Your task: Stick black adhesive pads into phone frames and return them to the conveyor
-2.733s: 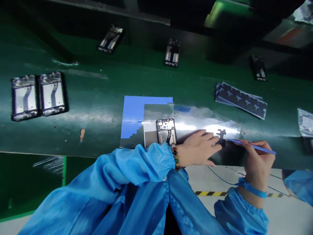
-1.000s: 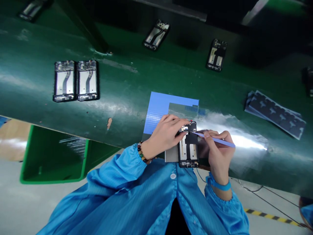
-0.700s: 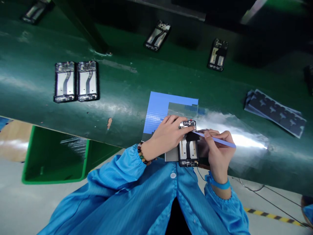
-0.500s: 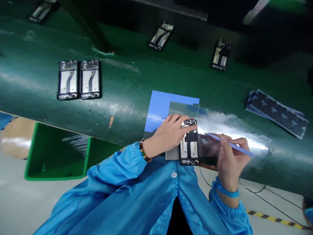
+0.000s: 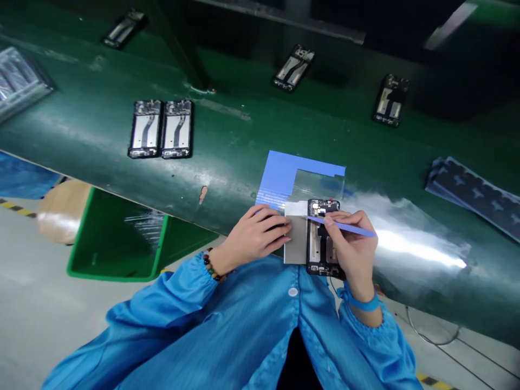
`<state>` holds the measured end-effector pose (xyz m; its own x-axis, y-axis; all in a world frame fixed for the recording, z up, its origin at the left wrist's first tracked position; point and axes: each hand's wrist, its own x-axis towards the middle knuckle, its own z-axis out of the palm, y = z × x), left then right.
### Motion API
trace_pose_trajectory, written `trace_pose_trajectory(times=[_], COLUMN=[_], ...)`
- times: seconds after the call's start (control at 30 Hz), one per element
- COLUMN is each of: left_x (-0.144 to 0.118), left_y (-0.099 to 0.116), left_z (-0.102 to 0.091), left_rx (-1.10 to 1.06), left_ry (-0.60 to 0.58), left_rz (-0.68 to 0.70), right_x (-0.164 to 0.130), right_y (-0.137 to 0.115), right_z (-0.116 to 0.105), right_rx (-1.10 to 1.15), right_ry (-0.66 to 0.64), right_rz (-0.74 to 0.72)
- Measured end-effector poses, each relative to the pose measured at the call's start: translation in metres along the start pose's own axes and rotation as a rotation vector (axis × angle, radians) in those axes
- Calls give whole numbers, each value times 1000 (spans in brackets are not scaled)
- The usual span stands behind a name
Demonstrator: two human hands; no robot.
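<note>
Head view, single entry; places are taken from the blue sheet (image 5: 280, 169) lying on the green belt (image 5: 101, 124).

Item: phone frame (image 5: 320, 238), opened, black, with board and metal plates showing. It is lying at the near right corner of the blue sheet, right at the belt's near edge, with a grey card (image 5: 296, 241) touching its left side. Handling, as a judgement: it looks light and stiff, with small exposed parts that appear fragile; the outer rim looks the safest place to take hold of it, and the bare inner face is best left untouched.

Right hand (image 5: 352, 250): it is pinching a thin blue tool (image 5: 345, 227) between thumb and fingers, pen-fashion, while resting over the frame's right side. The tool's tip is pointing left at the frame's upper part. The tool looks slender and light.

Left hand (image 5: 257, 238): fingers are lying together, curled and pressing down just near of the blue sheet, with fingertips at the grey card's left edge. It is holding nothing.

Also present: clear film (image 5: 410, 244) is gleaming right of the blue sheet; dark sticker sheets (image 5: 471, 195) are lying far right; two frames side by side (image 5: 162, 129) are sitting far left; three more frames are lying beyond, on the far strip.
</note>
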<state>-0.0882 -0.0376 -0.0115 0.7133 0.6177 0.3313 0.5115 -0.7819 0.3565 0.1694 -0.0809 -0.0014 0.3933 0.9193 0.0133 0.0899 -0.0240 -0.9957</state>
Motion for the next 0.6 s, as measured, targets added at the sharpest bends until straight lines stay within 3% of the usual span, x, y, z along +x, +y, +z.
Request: trace_pose_trajectory(times=[0.17, 0.37, 0.6], left_x=[4, 16, 16], left_y=[-3, 4, 1], left_z=[-6, -2, 5], left_rx=[11, 10, -20], left_ry=[-4, 6, -4], left_rz=[-9, 114, 140], right_x=[2, -7, -12], right_y=[2, 0, 5], right_z=[1, 3, -2], right_rx=[67, -9, -37], right_ry=[85, 29, 22], right_rz=[-37, -80, -80])
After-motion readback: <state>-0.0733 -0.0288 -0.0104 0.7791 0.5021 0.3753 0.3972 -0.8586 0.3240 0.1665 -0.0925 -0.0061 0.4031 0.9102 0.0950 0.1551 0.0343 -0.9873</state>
